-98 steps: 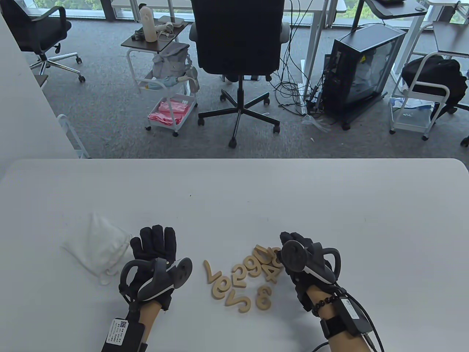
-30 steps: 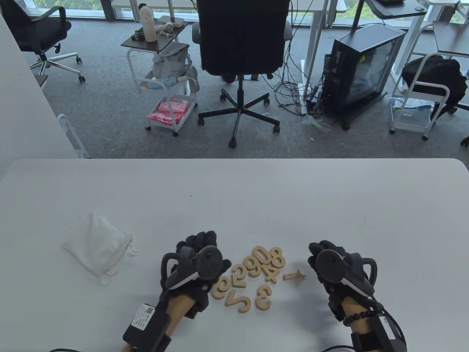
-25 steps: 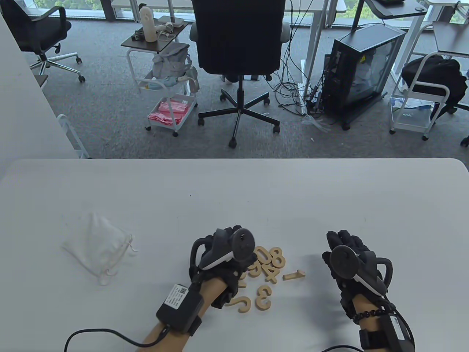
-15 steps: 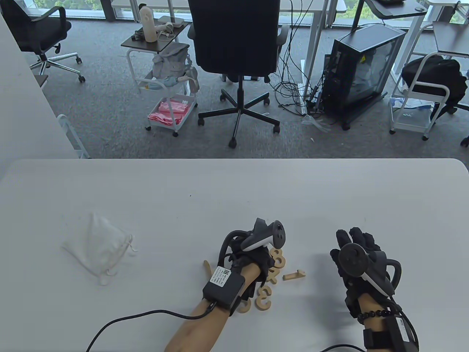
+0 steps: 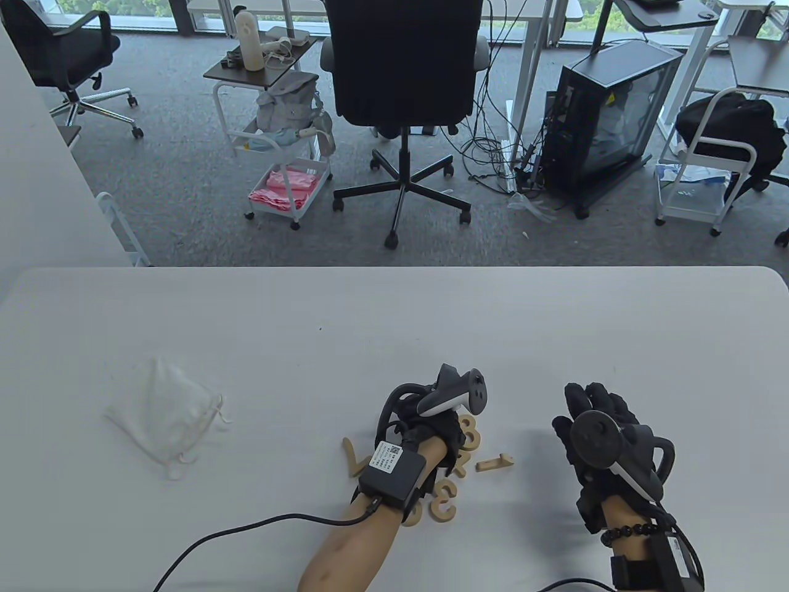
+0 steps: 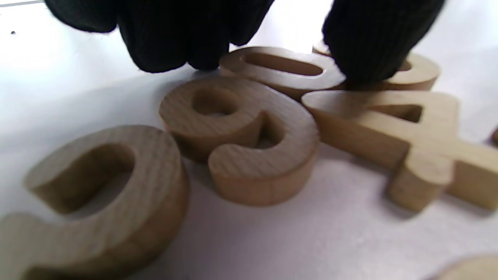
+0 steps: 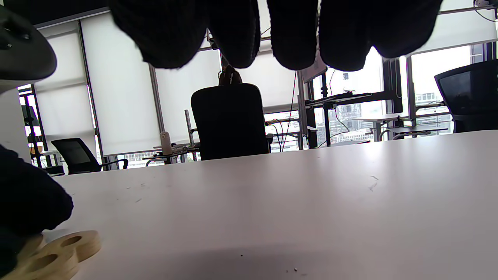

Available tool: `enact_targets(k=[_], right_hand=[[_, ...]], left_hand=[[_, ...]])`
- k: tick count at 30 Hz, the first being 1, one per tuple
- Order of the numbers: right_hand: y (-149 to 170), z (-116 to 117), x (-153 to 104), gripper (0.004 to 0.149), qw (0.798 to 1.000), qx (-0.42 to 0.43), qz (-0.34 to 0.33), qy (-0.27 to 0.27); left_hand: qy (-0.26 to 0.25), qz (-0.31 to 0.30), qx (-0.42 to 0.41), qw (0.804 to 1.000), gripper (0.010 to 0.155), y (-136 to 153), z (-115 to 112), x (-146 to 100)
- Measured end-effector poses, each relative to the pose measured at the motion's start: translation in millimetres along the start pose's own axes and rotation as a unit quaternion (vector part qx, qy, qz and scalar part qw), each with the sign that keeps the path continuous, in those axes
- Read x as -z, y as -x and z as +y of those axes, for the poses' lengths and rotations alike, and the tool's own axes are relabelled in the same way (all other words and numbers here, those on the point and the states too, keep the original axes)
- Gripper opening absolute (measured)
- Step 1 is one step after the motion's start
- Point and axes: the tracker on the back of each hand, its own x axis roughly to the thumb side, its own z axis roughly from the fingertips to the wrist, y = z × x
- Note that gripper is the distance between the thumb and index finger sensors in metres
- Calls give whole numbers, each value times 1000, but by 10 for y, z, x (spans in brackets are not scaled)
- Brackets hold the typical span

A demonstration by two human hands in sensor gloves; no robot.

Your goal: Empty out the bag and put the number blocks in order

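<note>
My left hand (image 5: pixel 431 425) covers the cluster of pale wooden number blocks (image 6: pixel 241 136) at lower centre of the white table (image 5: pixel 394 320). Its black-gloved fingers (image 6: pixel 369 46) curl down, the tips touching the wooden zero (image 6: pixel 280 70) from both sides. Whether they grip it I cannot tell. My right hand (image 5: pixel 607 431) rests spread and empty at lower right. The limp white cloth bag (image 5: pixel 163 416) lies at left.

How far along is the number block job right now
Done: the bag lies flat and apart on the table, blocks out. One block, the 1, sits separate from the pile. In hand: the left hand reaches into the pile, fingertips at the 0; the right hand hovers. Left: nearly all ordering; no row yet.
</note>
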Motion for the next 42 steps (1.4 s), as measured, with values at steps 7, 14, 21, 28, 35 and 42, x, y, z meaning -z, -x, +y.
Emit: enact_targets(k=[7, 14, 21, 28, 35, 42], right_hand=[[-6, 4, -5, 60, 1000, 3, 1, -4], [-13, 11, -8, 60, 1000, 3, 1, -8], [-20, 19, -10, 60, 1000, 6, 0, -13], [-28, 22, -16, 59, 1000, 6, 1, -19], [-33, 30, -14, 59, 1000, 8, -1, -19], [-48, 3, -28, 59, 1000, 16, -5, -13]], left_hand=[[2, -39, 2, 999, 79, 31, 8, -10], [1, -45, 24, 999, 75, 4, 14, -11], [-17, -48, 49, 997, 70, 26, 40, 5], [-38, -48, 108, 992, 72, -65, 7, 26], [-99, -86, 134, 982, 78, -4, 27, -1], [-213, -140, 141, 957, 86, 571, 243, -158]])
